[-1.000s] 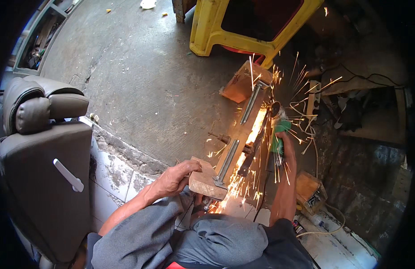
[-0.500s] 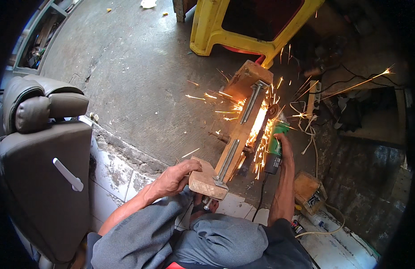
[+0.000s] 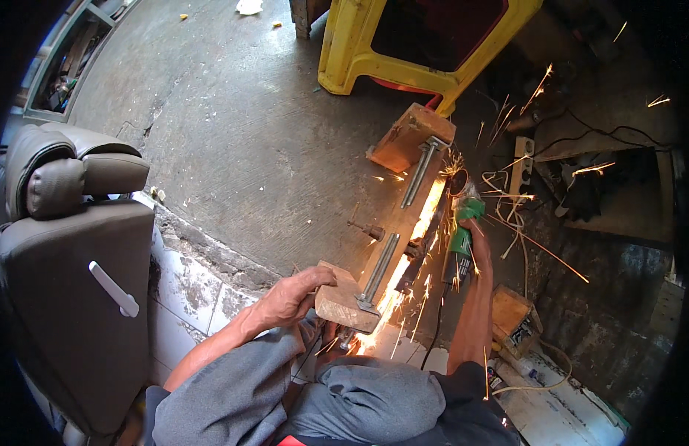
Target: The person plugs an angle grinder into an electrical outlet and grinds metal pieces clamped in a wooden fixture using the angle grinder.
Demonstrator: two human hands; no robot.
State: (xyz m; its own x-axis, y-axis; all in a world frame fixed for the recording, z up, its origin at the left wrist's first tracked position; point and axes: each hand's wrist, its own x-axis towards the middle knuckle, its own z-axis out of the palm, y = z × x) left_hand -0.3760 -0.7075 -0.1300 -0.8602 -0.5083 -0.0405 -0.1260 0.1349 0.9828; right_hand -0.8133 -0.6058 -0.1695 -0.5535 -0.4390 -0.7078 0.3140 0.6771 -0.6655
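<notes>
A wooden jig (image 3: 390,238) with a thick block at each end slants away from me, with metal rods (image 3: 379,271) fixed along it. My left hand (image 3: 294,295) is closed on its near block (image 3: 347,306). My right hand (image 3: 476,244) wraps around a green angle grinder (image 3: 461,238) on the jig's right side. The grinder's disc (image 3: 459,182) sits by the far block (image 3: 414,137), throwing a bright stream of sparks toward me along the jig's right edge. Glare hides the disc's contact point. A clamp (image 3: 372,231) crosses the jig's middle.
A yellow plastic stool (image 3: 343,63) stands beyond the far block. To the right are a white power strip (image 3: 521,163) with tangled cords and a small wooden box (image 3: 511,312). A grey car seat (image 3: 76,297) stands at the left, beside a broken tiled step (image 3: 188,279).
The grinder in my right hand has shifted slightly to the right. Its sparks, earlier scattering widely to the left too, now run in a longer stream toward me. My left hand stays put.
</notes>
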